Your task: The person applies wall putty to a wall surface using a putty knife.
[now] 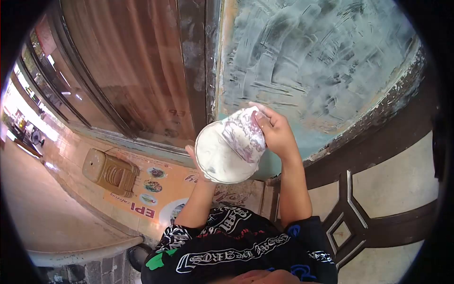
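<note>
My left hand (192, 155) holds a round tub of white putty (215, 158) from below and the side, most of its fingers hidden behind the tub. In my right hand (278, 131) is a flat, pinkish putty spreader (245, 135) thickly smeared with white. My thumb presses on its face near the upper edge. The lower part of the spreader lies across the tub's opening, overlapping the putty in this view. Beyond both hands rises a blue-green wall (293, 61) covered in streaky white putty strokes.
Brown-framed glass with a curtain (127, 61) behind it adjoins the wall on the left. Below lies an orange printed banner (165, 189) with a brown plastic stool (111, 171) on it. Dark wood with pale panels (397, 180) stands at right. A curved pale surface (61, 208) runs along the left.
</note>
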A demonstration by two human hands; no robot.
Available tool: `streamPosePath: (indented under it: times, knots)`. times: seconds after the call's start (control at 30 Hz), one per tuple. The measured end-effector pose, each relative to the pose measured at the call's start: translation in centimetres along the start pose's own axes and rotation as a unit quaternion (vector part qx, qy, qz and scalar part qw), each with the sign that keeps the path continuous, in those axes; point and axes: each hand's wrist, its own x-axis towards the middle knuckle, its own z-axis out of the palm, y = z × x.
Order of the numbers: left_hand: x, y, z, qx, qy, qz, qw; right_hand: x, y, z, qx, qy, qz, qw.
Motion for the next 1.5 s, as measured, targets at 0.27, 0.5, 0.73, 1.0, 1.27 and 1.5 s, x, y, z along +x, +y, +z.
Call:
streamPosePath:
  times: [0.27, 0.5, 0.73, 1.0, 1.27, 1.5]
  knots:
    - [0.9, 1.2, 0.7, 0.302, 0.226, -0.108, 0.92, 2.4, -3.1, 1.4, -0.101, -0.145, 0.003, 0.984]
    - [1.3, 0.5, 1.9, 0.196, 0.173, -0.148, 0.954, 3.8, -5.1, 2.2, -0.161, -0.233, -0.038, 0.958]
    - [1.7, 0.9, 1.5, 0.095, 0.17, -0.198, 0.961, 3.9, -5.6, 3.2, -0.244, -0.347, -0.07, 0.903]
    - [2.5, 0.4, 0.6, 0.088, 0.179, -0.206, 0.958, 4.0, -6.2, 2.6, -0.301, -0.297, -0.122, 0.898]
    - [8.4, -3.2, 4.2, 0.549, 0.074, -0.231, 0.8, 6.1, -10.2, 2.0, -0.334, -0.27, -0.155, 0.89]
    - [11.5, -7.0, 7.6, 0.798, -0.166, -0.089, 0.573, 6.6, -11.7, 1.9, -0.373, -0.253, -0.223, 0.864]
